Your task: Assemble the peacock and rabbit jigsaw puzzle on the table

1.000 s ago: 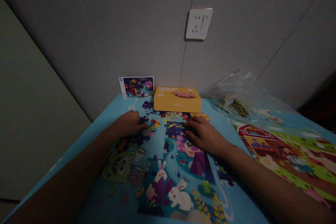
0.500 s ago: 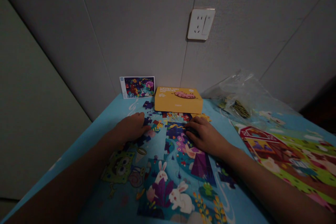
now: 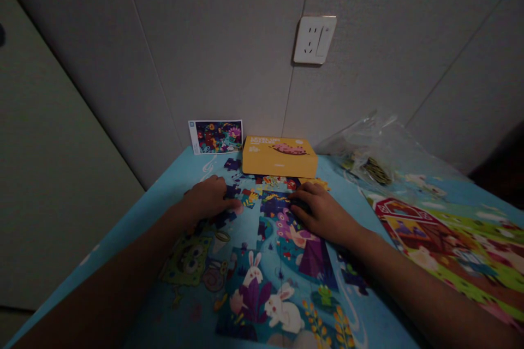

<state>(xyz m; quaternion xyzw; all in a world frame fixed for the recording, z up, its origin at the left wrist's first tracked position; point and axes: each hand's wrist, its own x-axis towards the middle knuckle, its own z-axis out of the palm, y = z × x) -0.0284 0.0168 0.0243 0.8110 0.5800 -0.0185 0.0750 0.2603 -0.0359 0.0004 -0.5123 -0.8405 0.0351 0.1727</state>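
A partly joined jigsaw puzzle (image 3: pixel 268 270) with white rabbits, plants and a stream lies flat in the middle of the table. My left hand (image 3: pixel 208 198) rests low over loose dark puzzle pieces (image 3: pixel 231 191) left of the joined part. Its thumb stretches out toward the right, apart from the fingers, whose tips are partly hidden. My right hand (image 3: pixel 317 210) lies on the upper right part of the puzzle, fingers slightly bent and spread, touching the picture. Beyond both hands, further pieces (image 3: pixel 272 181) lie in front of a yellow puzzle box (image 3: pixel 279 166).
A picture card (image 3: pixel 219 137) leans against the wall, left of the box. To the right sit a clear plastic bag (image 3: pixel 368 158) with pieces inside and a farm picture puzzle (image 3: pixel 446 245). A printed blue cover (image 3: pixel 164 196) lies over the table. A socket (image 3: pixel 315 40) is on the wall.
My left thumb has stretched further right, away from the fingers. My right hand stays in place on the puzzle. The view has shifted very slightly.
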